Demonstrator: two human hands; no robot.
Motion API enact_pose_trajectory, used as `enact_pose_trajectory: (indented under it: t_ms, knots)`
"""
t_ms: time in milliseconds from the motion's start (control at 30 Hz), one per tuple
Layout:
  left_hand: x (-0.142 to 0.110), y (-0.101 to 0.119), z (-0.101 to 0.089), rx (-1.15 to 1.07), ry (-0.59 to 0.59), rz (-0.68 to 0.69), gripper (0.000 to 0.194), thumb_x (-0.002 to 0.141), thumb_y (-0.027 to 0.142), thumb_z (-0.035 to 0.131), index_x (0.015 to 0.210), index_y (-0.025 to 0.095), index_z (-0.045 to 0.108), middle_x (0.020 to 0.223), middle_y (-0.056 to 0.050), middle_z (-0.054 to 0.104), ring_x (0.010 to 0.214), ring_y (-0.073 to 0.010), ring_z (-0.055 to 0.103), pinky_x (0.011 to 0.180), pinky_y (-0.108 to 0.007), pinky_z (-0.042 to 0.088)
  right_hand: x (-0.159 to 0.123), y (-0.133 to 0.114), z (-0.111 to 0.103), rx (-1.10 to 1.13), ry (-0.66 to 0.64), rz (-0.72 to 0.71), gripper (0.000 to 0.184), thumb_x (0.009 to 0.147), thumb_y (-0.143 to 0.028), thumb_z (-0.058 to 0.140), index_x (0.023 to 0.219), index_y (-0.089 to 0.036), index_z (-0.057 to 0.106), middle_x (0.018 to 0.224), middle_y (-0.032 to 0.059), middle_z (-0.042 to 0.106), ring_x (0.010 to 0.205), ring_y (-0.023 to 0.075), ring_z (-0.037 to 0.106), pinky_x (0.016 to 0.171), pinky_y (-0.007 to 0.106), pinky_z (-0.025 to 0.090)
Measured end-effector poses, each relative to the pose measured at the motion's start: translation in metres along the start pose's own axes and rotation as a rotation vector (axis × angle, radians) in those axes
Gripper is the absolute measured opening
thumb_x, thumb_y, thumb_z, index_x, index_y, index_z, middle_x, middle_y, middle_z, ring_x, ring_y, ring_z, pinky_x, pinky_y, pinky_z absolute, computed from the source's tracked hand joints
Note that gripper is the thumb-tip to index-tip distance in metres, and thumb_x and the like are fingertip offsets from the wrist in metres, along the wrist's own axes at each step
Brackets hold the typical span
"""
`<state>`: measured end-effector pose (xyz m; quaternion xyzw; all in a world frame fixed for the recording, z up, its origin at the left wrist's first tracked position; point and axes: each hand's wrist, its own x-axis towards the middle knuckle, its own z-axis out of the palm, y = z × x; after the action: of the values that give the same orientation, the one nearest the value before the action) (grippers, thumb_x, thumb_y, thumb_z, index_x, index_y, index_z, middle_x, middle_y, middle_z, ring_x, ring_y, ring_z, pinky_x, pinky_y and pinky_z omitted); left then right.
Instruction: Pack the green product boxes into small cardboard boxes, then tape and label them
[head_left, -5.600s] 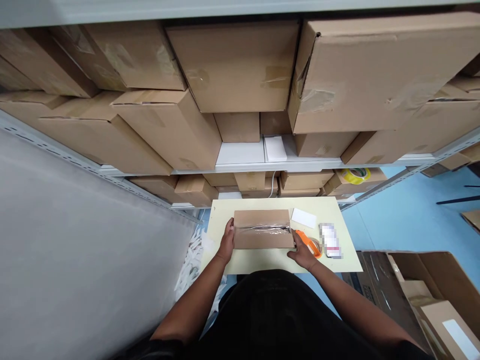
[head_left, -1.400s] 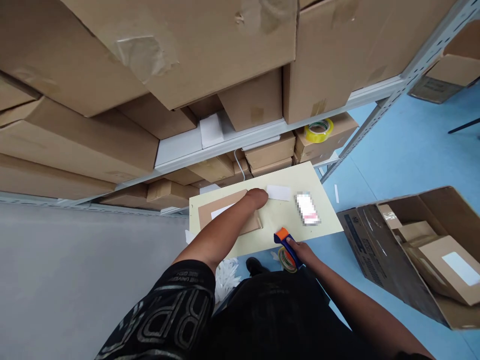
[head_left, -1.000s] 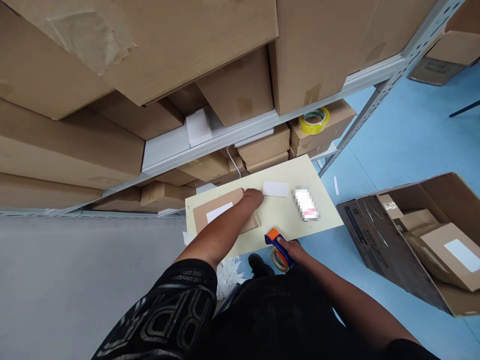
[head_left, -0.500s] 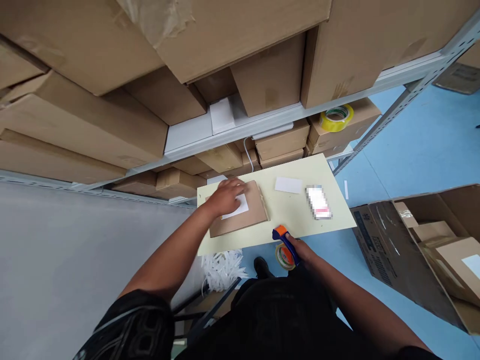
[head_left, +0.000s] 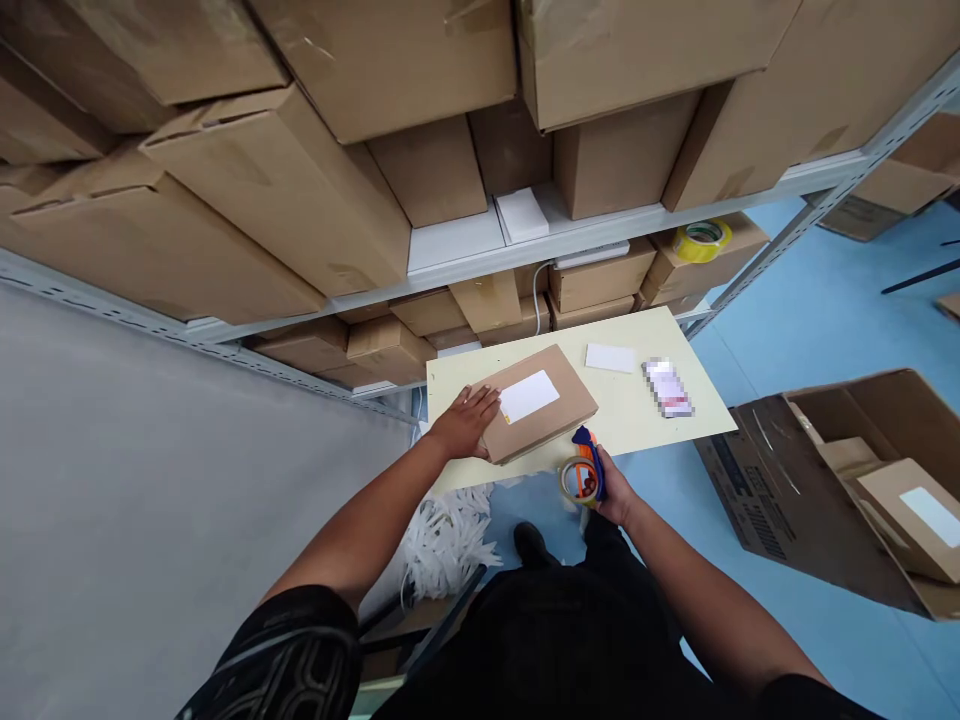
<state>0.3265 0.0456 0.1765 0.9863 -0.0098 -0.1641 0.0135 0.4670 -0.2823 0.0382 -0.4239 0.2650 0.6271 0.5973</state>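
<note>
Now the left hand (head_left: 466,422) is resting open on the cardboard box (head_left: 545,424) near the frame's centre, while the right hand (head_left: 616,490), lower right of centre, is gripping a tape dispenser (head_left: 589,456).

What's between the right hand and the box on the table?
The head view shows the tape dispenser there, gripped by the right hand.

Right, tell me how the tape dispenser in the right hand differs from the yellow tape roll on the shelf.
The tape dispenser is blue and orange; the yellow tape roll is mainly yellow.
The tape dispenser is gripped in the right hand, while the yellow tape roll lies on a cardboard box.
The tape dispenser has a handle; the yellow tape roll is a bare ring.
Both include ring-shaped rolls.
</note>
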Motion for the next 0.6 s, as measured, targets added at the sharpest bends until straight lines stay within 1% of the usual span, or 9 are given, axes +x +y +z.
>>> enact_pose_trajectory:
  t_ms: [100, 167, 267, 333, 400, 467, 533, 600]
  knots:
    - [-0.010, 0.021, 0.011, -0.038, 0.073, -0.048, 0.110, 0.073, 0.067, 0.077, 0.158, 0.009, 0.040, 0.168, -0.023, 0.029, 0.157, -0.0385, 0.023, 0.129, -0.056, 0.004, -0.002, -0.005, 0.026, 0.028, 0.048, -0.036, 0.064, 0.093, -0.077, 0.050, 0.113, -0.018, 0.069, 0.092, 0.0097, 0.077, 0.084, 0.0260, 0.074, 0.080, 0.044, 0.062]
    - [-0.013, 0.035, 0.016, -0.064, 0.118, -0.121, 0.112, 0.071, 0.073, 0.075, 0.158, 0.012, 0.042, 0.167, -0.023, 0.032, 0.155, -0.0410, 0.025, 0.128, -0.058, 0.006, 0.000, -0.018, 0.040, -0.004, 0.088, -0.068, 0.066, 0.093, -0.079, 0.047, 0.111, -0.019, 0.068, 0.092, 0.0095, 0.077, 0.084, 0.0258, 0.074, 0.079, 0.044, 0.062]
    - [-0.013, 0.050, 0.022, -0.106, 0.165, -0.228, 0.113, 0.068, 0.079, 0.075, 0.159, 0.021, 0.043, 0.164, -0.021, 0.038, 0.150, -0.0441, 0.031, 0.125, -0.063, 0.010, 0.003, -0.049, 0.054, -0.128, 0.110, -0.094, 0.067, 0.093, -0.080, 0.043, 0.108, -0.019, 0.067, 0.091, 0.0098, 0.076, 0.082, 0.0242, 0.073, 0.075, 0.042, 0.061]
    - [-0.009, 0.053, 0.023, -0.136, 0.179, -0.269, 0.110, 0.068, 0.080, 0.075, 0.159, 0.025, 0.043, 0.162, -0.019, 0.042, 0.149, -0.0436, 0.033, 0.124, -0.064, 0.010, 0.006, -0.074, 0.060, -0.212, 0.124, -0.081, 0.065, 0.093, -0.079, 0.045, 0.105, -0.019, 0.067, 0.088, 0.0094, 0.075, 0.080, 0.0230, 0.072, 0.073, 0.040, 0.061]
    - [-0.003, 0.055, 0.024, -0.158, 0.184, -0.288, 0.108, 0.071, 0.079, 0.073, 0.160, 0.028, 0.041, 0.163, -0.016, 0.042, 0.151, -0.0429, 0.029, 0.124, -0.064, 0.009, 0.010, -0.099, 0.066, -0.288, 0.159, -0.065, 0.062, 0.091, -0.079, 0.051, 0.101, -0.019, 0.067, 0.085, 0.0085, 0.074, 0.076, 0.0221, 0.071, 0.071, 0.039, 0.061]
    - [0.004, 0.057, 0.024, -0.169, 0.180, -0.312, 0.106, 0.075, 0.079, 0.070, 0.162, 0.029, 0.037, 0.167, -0.014, 0.036, 0.156, -0.0435, 0.020, 0.123, -0.067, 0.009, 0.015, -0.122, 0.074, -0.356, 0.183, -0.051, 0.061, 0.089, -0.078, 0.055, 0.098, -0.019, 0.067, 0.082, 0.0075, 0.074, 0.073, 0.0214, 0.069, 0.068, 0.038, 0.060]
    - [0.012, 0.061, 0.023, -0.174, 0.175, -0.358, 0.105, 0.078, 0.080, 0.066, 0.164, 0.030, 0.033, 0.171, -0.013, 0.029, 0.158, -0.0439, 0.013, 0.120, -0.069, 0.013, 0.022, -0.141, 0.081, -0.403, 0.168, -0.034, 0.061, 0.088, -0.078, 0.057, 0.098, -0.019, 0.067, 0.081, 0.0072, 0.073, 0.072, 0.0212, 0.069, 0.067, 0.037, 0.060]
    - [0.018, 0.066, 0.023, -0.180, 0.169, -0.418, 0.105, 0.079, 0.081, 0.063, 0.165, 0.030, 0.031, 0.172, -0.012, 0.025, 0.158, -0.0438, 0.011, 0.117, -0.068, 0.021, 0.029, -0.158, 0.086, -0.439, 0.139, -0.013, 0.062, 0.088, -0.078, 0.057, 0.099, -0.018, 0.066, 0.081, 0.0073, 0.073, 0.072, 0.0214, 0.069, 0.067, 0.038, 0.061]
